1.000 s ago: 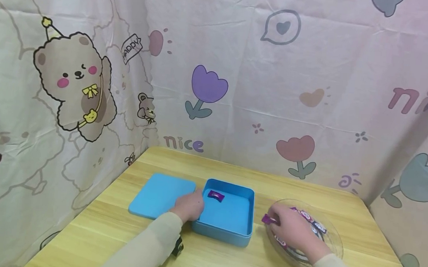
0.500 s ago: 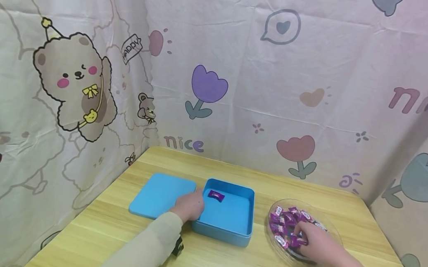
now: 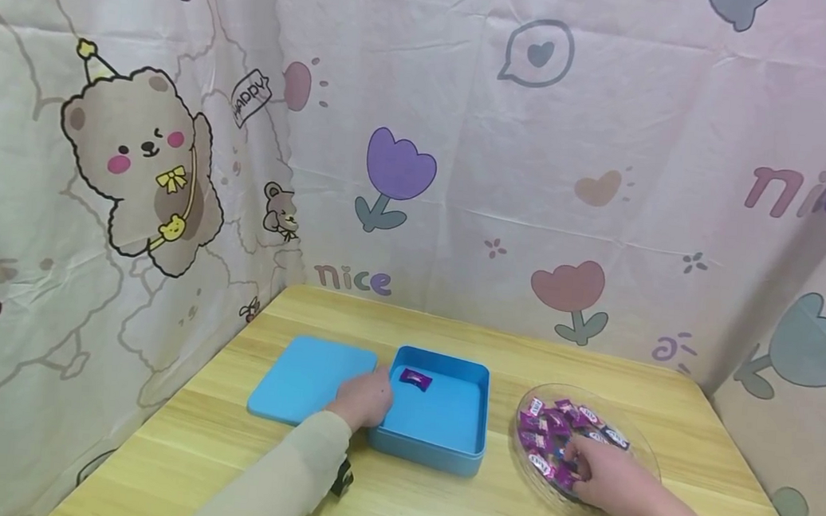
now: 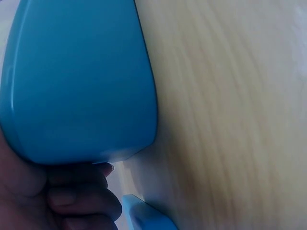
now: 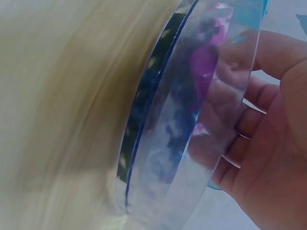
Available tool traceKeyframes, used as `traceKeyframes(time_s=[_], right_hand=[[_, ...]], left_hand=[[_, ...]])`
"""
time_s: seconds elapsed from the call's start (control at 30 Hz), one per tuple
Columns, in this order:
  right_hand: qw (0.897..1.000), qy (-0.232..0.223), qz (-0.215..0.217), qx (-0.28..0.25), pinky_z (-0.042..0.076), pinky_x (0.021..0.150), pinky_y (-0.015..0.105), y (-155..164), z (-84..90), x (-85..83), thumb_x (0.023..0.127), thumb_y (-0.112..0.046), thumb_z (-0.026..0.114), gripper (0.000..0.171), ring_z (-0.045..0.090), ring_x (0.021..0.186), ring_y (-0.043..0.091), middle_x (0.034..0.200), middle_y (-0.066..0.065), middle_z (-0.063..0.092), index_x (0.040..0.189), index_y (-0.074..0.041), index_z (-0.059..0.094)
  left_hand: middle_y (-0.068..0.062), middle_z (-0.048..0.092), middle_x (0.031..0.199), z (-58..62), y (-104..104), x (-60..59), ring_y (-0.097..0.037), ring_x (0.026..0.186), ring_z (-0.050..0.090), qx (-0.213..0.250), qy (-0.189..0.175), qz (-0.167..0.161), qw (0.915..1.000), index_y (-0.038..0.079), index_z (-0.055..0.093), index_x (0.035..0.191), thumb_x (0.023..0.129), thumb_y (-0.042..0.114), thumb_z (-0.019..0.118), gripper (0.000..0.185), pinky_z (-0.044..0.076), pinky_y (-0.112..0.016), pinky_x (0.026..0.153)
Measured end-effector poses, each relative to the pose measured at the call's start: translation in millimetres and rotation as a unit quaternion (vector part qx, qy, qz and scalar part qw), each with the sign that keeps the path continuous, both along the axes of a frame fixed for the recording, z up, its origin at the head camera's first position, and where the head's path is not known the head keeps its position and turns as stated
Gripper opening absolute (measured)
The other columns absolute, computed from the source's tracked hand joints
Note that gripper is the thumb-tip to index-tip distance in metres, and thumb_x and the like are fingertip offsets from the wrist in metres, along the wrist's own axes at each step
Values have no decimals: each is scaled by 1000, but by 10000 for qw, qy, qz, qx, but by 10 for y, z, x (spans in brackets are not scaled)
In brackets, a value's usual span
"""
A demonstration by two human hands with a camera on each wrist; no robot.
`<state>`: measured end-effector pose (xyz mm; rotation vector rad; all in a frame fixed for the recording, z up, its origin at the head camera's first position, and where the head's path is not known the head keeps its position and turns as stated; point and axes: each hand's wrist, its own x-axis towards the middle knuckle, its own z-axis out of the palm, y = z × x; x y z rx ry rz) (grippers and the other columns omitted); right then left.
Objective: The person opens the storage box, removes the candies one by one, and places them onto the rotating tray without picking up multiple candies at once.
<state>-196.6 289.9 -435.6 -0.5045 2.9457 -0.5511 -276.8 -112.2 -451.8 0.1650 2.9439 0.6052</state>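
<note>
In the head view, my left hand (image 3: 363,398) grips the left wall of an open blue box (image 3: 427,462), thumb at the rim. The left wrist view shows its fingers (image 4: 85,199) curled against the box. Toward the box's back left corner lies one purple wrapped candy (image 3: 416,380). My right hand (image 3: 616,480) reaches into a clear round dish (image 3: 647,450), which holds several wrapped candies (image 3: 535,441). Its thumb and index finger stand apart there, close over the candies. In the right wrist view, the clear dish wall overlaps the fingertips, with a purple wrapper (image 5: 204,72) close by.
A flat blue lid (image 3: 307,378) lies on the wooden table (image 3: 424,515) to the left of the box. Printed cloth (image 3: 479,135) hangs behind the table and along both sides.
My right hand, pinching a purple candy at the dish's left edge a second ago, has moved back right and down among the candies, its fingers now apart. The left hand stays at the box.
</note>
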Motion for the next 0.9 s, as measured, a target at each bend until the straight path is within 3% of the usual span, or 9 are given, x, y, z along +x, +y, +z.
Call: traceKeyframes(time_s=[0.17,0.3,0.4,0.6,0.9], right_hand=[[9995,313,4,24,41,60,28,-96,14,-22,79,-13,77,29,45,66,7,76,-9,49,104,-18,64],[9967,798,148,-33,50,71,32,-284,93,-56,81,-15,78,24,53,77,5,84,-14,56,100,-21,65],[9924,1142,436,-121,53,80,36,-482,150,-91,84,-15,77,20,57,87,5,91,-16,59,98,-25,65],[9808,1661,1023,-45,53,85,36,-896,178,-169,87,-16,76,19,56,95,8,99,-16,61,102,-24,69],[9698,1540,1820,508,53,82,32,-1369,193,-390,85,-16,81,21,54,93,9,99,-12,63,102,-21,72]], left_hand=[[-18,58,135,-1,5,3,-30,96,57,35,11,10,10000,-7,45,143,104,18,48,47,52,-51,90],[-19,57,138,-5,1,-8,-30,98,57,7,49,-40,10000,-7,44,144,104,18,47,48,51,-53,94],[-19,56,141,-8,-4,-15,-30,101,57,-1,63,-59,10000,-7,43,145,104,18,47,48,49,-54,96],[-18,55,142,-11,-13,-26,-30,101,57,-12,98,-107,9999,-8,43,145,104,17,47,48,50,-53,95],[-20,55,141,-10,-15,-1,-31,98,58,-92,150,-176,9997,-9,43,145,103,17,51,50,51,-53,94]])
